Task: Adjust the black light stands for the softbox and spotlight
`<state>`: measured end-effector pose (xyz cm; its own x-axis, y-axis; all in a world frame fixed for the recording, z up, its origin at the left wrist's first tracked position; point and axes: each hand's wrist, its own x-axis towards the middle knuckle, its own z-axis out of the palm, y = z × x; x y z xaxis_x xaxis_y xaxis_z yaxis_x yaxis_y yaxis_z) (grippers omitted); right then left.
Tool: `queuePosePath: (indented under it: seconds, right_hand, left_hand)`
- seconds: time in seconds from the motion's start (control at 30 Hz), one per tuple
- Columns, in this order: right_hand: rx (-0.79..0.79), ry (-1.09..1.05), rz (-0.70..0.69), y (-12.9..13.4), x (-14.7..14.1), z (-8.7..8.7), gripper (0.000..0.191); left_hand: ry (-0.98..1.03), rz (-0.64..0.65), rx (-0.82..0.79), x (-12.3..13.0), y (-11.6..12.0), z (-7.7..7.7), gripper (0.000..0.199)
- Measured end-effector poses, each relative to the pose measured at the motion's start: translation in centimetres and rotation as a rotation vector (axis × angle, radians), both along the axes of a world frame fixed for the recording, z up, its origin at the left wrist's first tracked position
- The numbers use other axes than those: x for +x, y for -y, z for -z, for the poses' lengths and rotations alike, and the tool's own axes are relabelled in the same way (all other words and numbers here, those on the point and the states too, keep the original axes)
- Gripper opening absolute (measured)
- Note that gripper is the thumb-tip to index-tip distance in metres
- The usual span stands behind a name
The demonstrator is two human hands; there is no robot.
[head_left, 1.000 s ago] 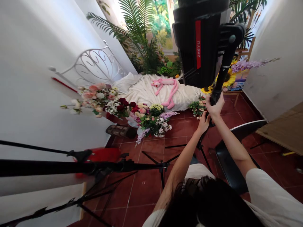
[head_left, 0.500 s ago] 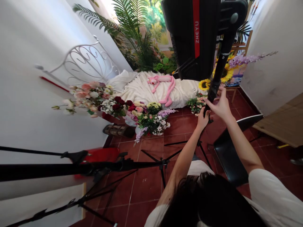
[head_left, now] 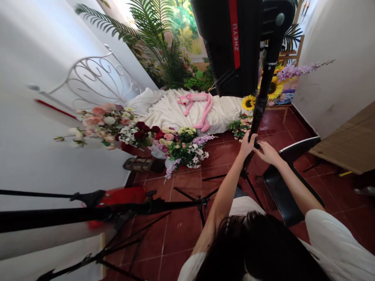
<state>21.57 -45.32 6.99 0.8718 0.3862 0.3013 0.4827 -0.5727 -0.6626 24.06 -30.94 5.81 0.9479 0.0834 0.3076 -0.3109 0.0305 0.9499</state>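
Note:
A black light stand rises in front of me, with a black studio light bearing a red stripe at its top. My left hand is wrapped round the stand's pole, low on the upper section. Just to its right, my right hand is closed, fingertips at a small black knob on the pole. The fingers partly cover this knob. Above both hands, a black clamp joint shows on the pole. The stand's legs spread over the floor below.
Another black stand crosses the lower left. A black chair is at my right. Flower bunches lie before a white-draped bed with a pink plush toy. A wooden board stands at far right.
My right hand has come down the pole from above my left hand to the knob beside it. My left hand stays on the pole. The whole view has shifted slightly.

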Motion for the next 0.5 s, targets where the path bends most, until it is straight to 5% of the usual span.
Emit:
queuePosePath:
  seconds: [0.2, 0.37, 0.5]
  right_hand:
    - [0.453, -0.447, 0.04, -1.7, -1.0, 1.2, 0.063]
    - [0.845, -0.944, -0.061, -3.2, -2.5, 0.8, 0.066]
    - [1.163, -1.1, -0.113, -4.1, -3.2, 0.2, 0.069]
  left_hand:
    - [0.013, 0.042, -0.009, 0.3, -0.2, 0.3, 0.066]
    - [0.012, 0.052, -0.009, 0.5, -0.2, 0.5, 0.063]
    - [0.02, 0.051, -0.008, 0.5, -0.3, 0.4, 0.06]
